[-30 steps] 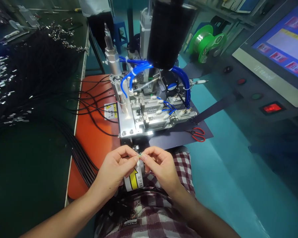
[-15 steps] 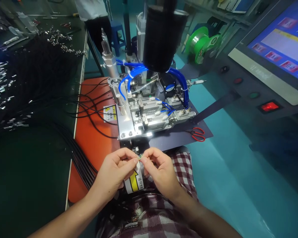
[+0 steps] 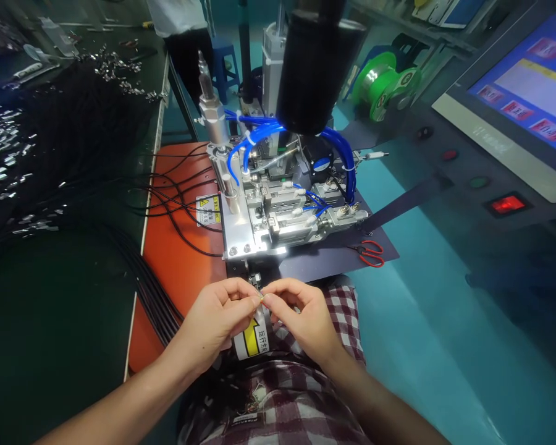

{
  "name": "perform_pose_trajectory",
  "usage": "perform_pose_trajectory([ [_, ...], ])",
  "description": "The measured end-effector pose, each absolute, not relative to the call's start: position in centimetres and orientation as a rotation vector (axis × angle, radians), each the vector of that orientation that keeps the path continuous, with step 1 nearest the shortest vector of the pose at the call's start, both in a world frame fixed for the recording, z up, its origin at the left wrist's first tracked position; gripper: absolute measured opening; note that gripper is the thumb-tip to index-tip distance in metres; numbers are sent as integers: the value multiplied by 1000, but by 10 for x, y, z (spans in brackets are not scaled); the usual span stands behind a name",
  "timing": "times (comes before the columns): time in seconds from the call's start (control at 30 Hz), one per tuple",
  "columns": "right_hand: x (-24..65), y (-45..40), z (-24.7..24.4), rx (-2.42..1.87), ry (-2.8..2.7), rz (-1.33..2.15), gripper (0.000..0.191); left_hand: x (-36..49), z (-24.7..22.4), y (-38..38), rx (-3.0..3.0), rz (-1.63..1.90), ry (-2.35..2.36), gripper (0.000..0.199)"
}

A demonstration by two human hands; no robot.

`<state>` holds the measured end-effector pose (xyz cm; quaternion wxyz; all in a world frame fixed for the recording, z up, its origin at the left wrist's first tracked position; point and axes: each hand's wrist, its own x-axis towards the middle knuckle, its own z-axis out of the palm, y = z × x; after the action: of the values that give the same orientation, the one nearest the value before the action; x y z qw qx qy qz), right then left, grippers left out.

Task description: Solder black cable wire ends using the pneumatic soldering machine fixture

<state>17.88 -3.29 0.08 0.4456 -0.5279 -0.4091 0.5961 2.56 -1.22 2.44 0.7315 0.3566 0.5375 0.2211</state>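
Note:
Thumb and forefinger of my left hand are pinched together, tip to tip with those of my right hand. Between the fingertips shows a tiny bit of thin coloured wires, mostly covered by the fingers. Just beyond my hands lies the front of a metal machine with a small metal fixture at its near edge. Below my fingertips is a white label with a yellow arrow.
Black cables run over the orange board at left, beside a dark table with a large cable heap. Red-handled scissors lie right of the machine. A control screen and a green spool stand farther right. Another person stands behind.
My fingertips have drawn closer together, and less of the coloured wires shows between them. The view has shifted slightly, so the machine sits a little farther right.

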Motion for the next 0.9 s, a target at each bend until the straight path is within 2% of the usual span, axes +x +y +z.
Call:
perform_pose_trajectory([
  [0.17,178,-36,5,-1356,-1342,1116,12,28,27,-15,966,521,1258,16],
  [0.23,177,-35,4,-1332,-1255,1206,12,29,26,-18,1220,638,1301,12],
  [0.3,176,-34,1,-1254,-1018,1474,14,29,24,-21,1476,749,1285,9],
  [0.4,175,-33,-3,-1120,-735,1748,19,28,22,-24,1571,759,1229,9],
  [0.63,176,-40,-4,-1142,-818,1653,19,26,22,-18,1428,733,1158,10],
  [0.9,180,-19,-14,-1287,-1038,1460,16,18,19,-9,1903,622,1294,12],
])
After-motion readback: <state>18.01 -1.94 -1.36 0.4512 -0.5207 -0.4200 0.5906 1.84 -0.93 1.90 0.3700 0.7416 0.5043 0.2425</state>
